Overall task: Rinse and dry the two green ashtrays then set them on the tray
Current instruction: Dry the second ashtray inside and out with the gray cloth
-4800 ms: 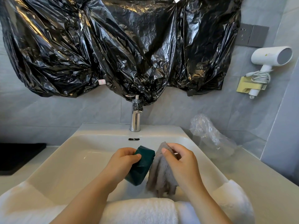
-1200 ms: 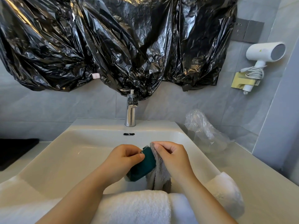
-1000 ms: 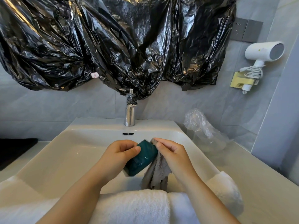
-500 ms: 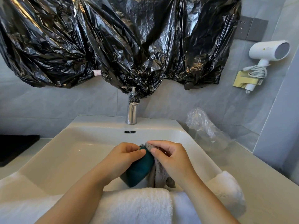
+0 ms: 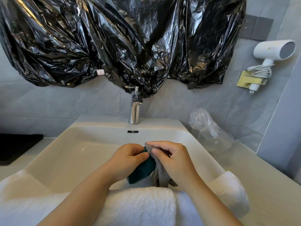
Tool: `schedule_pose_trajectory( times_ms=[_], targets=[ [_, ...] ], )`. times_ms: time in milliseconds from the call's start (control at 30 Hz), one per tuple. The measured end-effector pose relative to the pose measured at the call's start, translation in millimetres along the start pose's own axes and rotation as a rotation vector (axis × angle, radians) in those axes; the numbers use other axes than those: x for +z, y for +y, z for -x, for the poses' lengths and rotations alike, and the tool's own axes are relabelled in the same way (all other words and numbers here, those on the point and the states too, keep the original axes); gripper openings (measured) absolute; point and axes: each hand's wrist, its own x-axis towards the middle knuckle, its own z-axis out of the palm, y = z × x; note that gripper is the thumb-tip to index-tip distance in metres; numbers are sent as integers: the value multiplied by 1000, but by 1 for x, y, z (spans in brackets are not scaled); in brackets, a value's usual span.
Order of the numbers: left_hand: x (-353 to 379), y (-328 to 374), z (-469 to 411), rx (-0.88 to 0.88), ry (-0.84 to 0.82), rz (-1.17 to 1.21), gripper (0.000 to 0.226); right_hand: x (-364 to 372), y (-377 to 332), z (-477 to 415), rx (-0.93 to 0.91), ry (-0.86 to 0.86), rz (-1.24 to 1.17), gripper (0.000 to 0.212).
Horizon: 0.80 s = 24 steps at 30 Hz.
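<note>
Head view: my left grip [image 5: 128,159] curled round green ashtray [image 5: 141,172], holding it tilted over sink [image 5: 81,152], near front edge. My right grip [image 5: 172,160] pinching grey cloth [image 5: 158,172] against ashtray's right side. Cloth tail hangs toward white towel [image 5: 141,206] draped over sink's front rim.

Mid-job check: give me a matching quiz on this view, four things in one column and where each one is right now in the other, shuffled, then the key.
Things:
1. green ashtray
2. grey cloth
3. hair dryer
4. clear plastic bag

Places:
a. hung on the wall, upper right
b. gripped by the left hand over the sink
c. lying on the counter, right of the sink
d. pinched in the right hand, against the ashtray

Pairs: 1-b; 2-d; 3-a; 4-c.
</note>
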Motion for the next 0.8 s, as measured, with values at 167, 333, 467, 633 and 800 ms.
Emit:
schedule_pose_trajectory(
  times_ms=[167,333,467,633,800],
  targets=[
    [-2,3,2,12,-5,106,28,-2,12,-5,151,131,8,25],
    [-2,9,4,10,6,181,23,-6,13,-7,238,126,-63,27],
    [-1,10,3,-31,-30,223,19,-6,11,-6,220,104,-119,25],
    [1,9,1,-95,-12,220,22,-3,4,-3,158,43,-117,22],
    [1,5,-1,-66,-1,187,17,1,8,-3,132,117,5,23]
  ],
)
